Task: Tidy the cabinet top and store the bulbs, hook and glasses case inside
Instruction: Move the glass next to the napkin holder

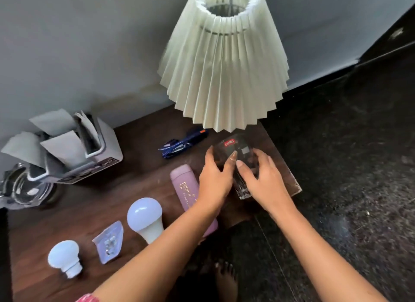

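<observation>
On the dark wood cabinet top (139,157), both my hands close around a clear plastic box (238,151) with a red label at the right edge. My left hand (216,173) grips its left side and my right hand (260,173) its right side. A pink glasses case (184,184) lies just left of my left hand, partly under my forearm. A large white bulb (144,216) and a small white bulb (64,255) rest near the front. Between them lies a packaged hook (110,241).
A pleated cream lampshade (224,72) hangs over the back right of the top. A blue wrapper (182,142) lies behind the case. A grey tissue box (74,151) and a glass ashtray (24,184) stand at the left. Dark floor (348,166) lies to the right.
</observation>
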Action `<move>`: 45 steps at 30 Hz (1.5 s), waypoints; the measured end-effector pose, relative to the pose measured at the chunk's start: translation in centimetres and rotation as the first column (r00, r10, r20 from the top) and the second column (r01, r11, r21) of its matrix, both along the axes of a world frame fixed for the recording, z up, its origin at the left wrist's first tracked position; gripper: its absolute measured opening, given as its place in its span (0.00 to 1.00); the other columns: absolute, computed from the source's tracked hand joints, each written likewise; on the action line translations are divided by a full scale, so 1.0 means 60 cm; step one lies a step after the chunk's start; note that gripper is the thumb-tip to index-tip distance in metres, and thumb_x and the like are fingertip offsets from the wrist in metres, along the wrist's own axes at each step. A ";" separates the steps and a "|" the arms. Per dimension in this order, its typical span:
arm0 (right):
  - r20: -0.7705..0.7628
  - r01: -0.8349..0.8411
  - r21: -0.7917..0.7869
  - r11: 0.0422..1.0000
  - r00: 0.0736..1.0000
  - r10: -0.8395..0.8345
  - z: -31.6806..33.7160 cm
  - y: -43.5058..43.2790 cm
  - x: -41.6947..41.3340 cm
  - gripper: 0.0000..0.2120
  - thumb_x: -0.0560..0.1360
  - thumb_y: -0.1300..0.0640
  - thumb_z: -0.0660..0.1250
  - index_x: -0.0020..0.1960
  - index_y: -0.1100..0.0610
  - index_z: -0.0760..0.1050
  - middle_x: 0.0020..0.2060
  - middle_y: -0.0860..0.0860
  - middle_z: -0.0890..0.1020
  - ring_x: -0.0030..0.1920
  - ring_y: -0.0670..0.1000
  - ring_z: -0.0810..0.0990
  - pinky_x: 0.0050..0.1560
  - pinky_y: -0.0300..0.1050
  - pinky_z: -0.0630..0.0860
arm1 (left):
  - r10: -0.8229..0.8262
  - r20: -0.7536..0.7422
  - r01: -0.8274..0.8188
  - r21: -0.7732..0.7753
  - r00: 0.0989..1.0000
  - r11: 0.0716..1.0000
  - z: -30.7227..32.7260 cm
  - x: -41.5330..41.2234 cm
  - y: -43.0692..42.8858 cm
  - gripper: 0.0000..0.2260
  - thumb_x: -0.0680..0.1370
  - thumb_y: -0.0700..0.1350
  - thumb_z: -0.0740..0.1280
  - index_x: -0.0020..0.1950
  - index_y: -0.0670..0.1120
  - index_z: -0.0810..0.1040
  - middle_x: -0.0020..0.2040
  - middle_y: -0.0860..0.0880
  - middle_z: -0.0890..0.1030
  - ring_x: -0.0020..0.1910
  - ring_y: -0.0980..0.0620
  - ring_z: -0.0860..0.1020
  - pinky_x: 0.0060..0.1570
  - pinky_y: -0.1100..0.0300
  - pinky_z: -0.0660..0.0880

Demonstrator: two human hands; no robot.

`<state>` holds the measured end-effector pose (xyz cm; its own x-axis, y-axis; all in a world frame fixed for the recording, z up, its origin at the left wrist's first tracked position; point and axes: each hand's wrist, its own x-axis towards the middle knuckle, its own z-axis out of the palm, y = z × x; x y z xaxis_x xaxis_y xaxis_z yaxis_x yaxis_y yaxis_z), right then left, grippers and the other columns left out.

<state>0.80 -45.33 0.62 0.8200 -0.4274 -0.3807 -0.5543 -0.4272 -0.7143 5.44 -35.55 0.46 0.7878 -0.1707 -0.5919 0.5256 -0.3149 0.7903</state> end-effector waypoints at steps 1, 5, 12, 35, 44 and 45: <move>0.002 -0.003 0.019 1.000 1.000 0.003 -0.002 -0.003 0.001 0.28 0.73 0.45 0.62 0.68 0.56 0.62 0.64 0.56 0.71 0.64 0.56 0.70 0.65 0.51 0.68 | 0.023 -0.012 -0.023 -0.020 1.000 1.000 -0.002 -0.001 -0.002 0.31 0.74 0.56 0.66 0.73 0.51 0.57 0.65 0.44 0.75 0.63 0.45 0.74 0.63 0.44 0.72; 0.018 -0.027 0.033 0.999 1.000 0.026 -0.005 -0.010 0.001 0.28 0.73 0.46 0.63 0.69 0.55 0.62 0.62 0.54 0.71 0.62 0.52 0.70 0.57 0.40 0.65 | 0.065 -0.031 -0.067 -0.068 0.997 0.995 -0.005 -0.001 -0.003 0.30 0.73 0.55 0.67 0.72 0.53 0.59 0.64 0.44 0.76 0.62 0.44 0.75 0.62 0.43 0.72; 0.141 -0.045 0.043 0.998 0.989 0.039 0.023 0.013 -0.014 0.25 0.73 0.50 0.65 0.68 0.54 0.64 0.53 0.47 0.70 0.49 0.33 0.71 0.45 0.12 0.59 | 0.084 0.091 -0.077 -0.075 0.992 0.994 0.028 -0.016 0.024 0.26 0.74 0.51 0.67 0.70 0.54 0.62 0.59 0.45 0.79 0.59 0.48 0.77 0.60 0.42 0.74; 0.347 -0.694 0.170 0.699 0.706 0.617 0.171 0.466 0.152 0.33 0.64 0.52 0.74 0.62 0.41 0.59 0.55 0.37 0.75 0.54 0.34 0.76 0.53 0.28 0.73 | 0.392 0.515 -0.397 -0.106 0.763 0.912 0.174 0.013 0.544 0.27 0.68 0.49 0.70 0.66 0.61 0.68 0.54 0.54 0.80 0.50 0.58 0.81 0.46 0.70 0.77; 0.243 -0.737 -0.410 0.538 0.480 0.843 0.149 0.574 0.271 0.43 0.60 0.41 0.72 0.68 0.52 0.56 0.51 0.43 0.79 0.56 0.49 0.76 0.52 0.41 0.52 | 0.401 0.562 -0.400 -0.132 0.724 0.907 0.113 0.092 0.647 0.33 0.72 0.28 0.66 0.70 0.56 0.64 0.57 0.55 0.73 0.58 0.60 0.76 0.58 0.67 0.74; 0.237 -0.730 -0.423 0.537 0.483 0.843 0.142 0.580 0.278 0.42 0.61 0.40 0.72 0.67 0.52 0.56 0.53 0.45 0.80 0.57 0.50 0.76 0.52 0.42 0.52 | 0.401 0.564 -0.404 -0.128 0.722 0.906 0.105 0.099 0.651 0.33 0.72 0.27 0.65 0.69 0.56 0.66 0.57 0.57 0.73 0.58 0.61 0.75 0.58 0.67 0.74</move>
<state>17.46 -10.56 9.17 0.8919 0.4503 0.0419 0.3899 -0.7187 -0.5757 11.38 3.48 6.76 0.9702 0.2416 -0.0164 0.0617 -0.1812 0.9815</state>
